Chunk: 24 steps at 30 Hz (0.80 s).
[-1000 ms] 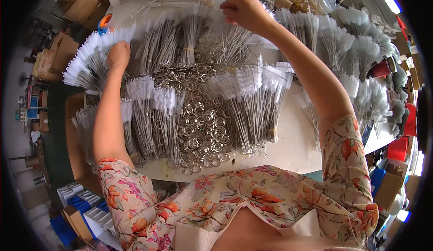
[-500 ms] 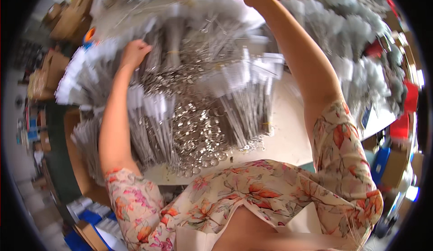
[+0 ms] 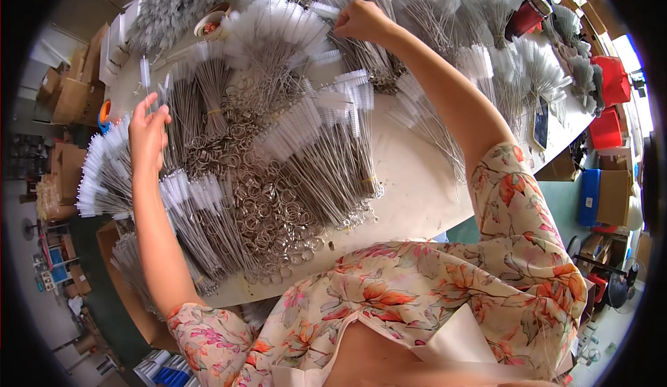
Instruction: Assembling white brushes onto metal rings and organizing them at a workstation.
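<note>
At the left of the table, my left hand (image 3: 148, 135) is raised with fingers and thumb apart. Two thin white-bristled wire brushes (image 3: 144, 73) rise just above its fingertips; whether they touch the hand is unclear. My right hand (image 3: 363, 21) reaches to the far middle, fingers curled closed over a bunch of brushes (image 3: 368, 52); what sits in its grip is hidden. Between my arms spreads a heap of metal split rings (image 3: 267, 210). Beside it lies a thick bundle of brushes (image 3: 326, 154) with wire stems and looped ends, and more brush bundles (image 3: 208, 210) flank its left side.
White tabletop (image 3: 410, 178) shows at the right front. Orange-handled scissors (image 3: 105, 114) lie at the left edge. A small bowl (image 3: 210, 23) stands at the back, a phone (image 3: 541, 124) on the right. Cardboard boxes and red bins (image 3: 611, 81) stand around.
My left hand has moved left and lower, and its fingers have spread. My right hand has come lower and nearer. The whole view has shifted, and the blur has lessened.
</note>
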Available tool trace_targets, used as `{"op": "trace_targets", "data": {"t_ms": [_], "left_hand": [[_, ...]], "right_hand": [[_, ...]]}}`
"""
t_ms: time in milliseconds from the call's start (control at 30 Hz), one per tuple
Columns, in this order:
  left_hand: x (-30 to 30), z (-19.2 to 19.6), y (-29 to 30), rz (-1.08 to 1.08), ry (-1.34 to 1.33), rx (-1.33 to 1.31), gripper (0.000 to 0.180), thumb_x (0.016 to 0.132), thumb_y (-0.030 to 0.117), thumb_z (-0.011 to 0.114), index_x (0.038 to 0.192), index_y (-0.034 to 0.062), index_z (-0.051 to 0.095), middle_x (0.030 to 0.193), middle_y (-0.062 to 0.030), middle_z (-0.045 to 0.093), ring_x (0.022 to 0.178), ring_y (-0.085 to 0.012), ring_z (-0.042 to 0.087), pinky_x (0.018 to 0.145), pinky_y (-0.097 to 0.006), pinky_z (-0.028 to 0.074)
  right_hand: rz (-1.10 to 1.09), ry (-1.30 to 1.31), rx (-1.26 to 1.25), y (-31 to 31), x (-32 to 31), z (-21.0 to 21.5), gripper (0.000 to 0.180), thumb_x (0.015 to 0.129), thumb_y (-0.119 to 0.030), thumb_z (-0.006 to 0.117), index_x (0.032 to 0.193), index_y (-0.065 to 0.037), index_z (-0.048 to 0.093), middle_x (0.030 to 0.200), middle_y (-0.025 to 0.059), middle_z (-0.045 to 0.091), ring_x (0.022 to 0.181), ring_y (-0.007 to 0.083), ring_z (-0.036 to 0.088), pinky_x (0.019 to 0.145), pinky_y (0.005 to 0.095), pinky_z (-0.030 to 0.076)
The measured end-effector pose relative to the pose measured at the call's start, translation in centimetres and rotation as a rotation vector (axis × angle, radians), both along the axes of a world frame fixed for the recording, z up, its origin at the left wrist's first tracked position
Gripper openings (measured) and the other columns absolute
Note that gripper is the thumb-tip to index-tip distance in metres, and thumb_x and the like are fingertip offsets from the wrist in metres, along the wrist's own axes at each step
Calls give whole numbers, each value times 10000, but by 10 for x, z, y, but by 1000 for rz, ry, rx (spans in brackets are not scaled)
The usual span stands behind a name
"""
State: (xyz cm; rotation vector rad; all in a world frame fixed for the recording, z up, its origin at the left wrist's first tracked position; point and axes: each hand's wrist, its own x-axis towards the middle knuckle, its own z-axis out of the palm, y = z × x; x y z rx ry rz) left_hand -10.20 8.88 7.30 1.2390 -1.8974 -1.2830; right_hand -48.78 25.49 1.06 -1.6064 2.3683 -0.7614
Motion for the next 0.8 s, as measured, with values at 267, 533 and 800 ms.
{"op": "trace_targets", "data": {"t_ms": [267, 533, 800], "left_hand": [[57, -6, 78, 29, 302, 305, 343, 907, 131, 495, 1218, -8, 458, 714, 17, 458, 458, -9, 326, 377, -154, 236], [113, -6, 129, 61, 424, 380, 256, 936, 175, 459, 1083, -19, 536, 683, 23, 433, 491, 3, 331, 367, -147, 217], [102, -25, 155, 113, 484, 492, 269, 933, 224, 470, 973, -24, 564, 695, 19, 458, 490, 0, 339, 360, -147, 220]], "right_hand": [[46, 121, 173, -15, 4, 29, 238, 702, -274, 602, 824, -85, 678, 805, 117, 659, 744, 271, 633, 681, 360, 510], [-185, -309, -87, 66, -139, 48, 168, 821, -164, 509, 879, -105, 655, 638, 4, 562, 527, 132, 542, 462, 287, 456], [-370, 243, 64, 71, -152, 15, 223, 646, -296, 693, 801, -136, 699, 803, 85, 667, 781, 241, 636, 724, 353, 494]]}}
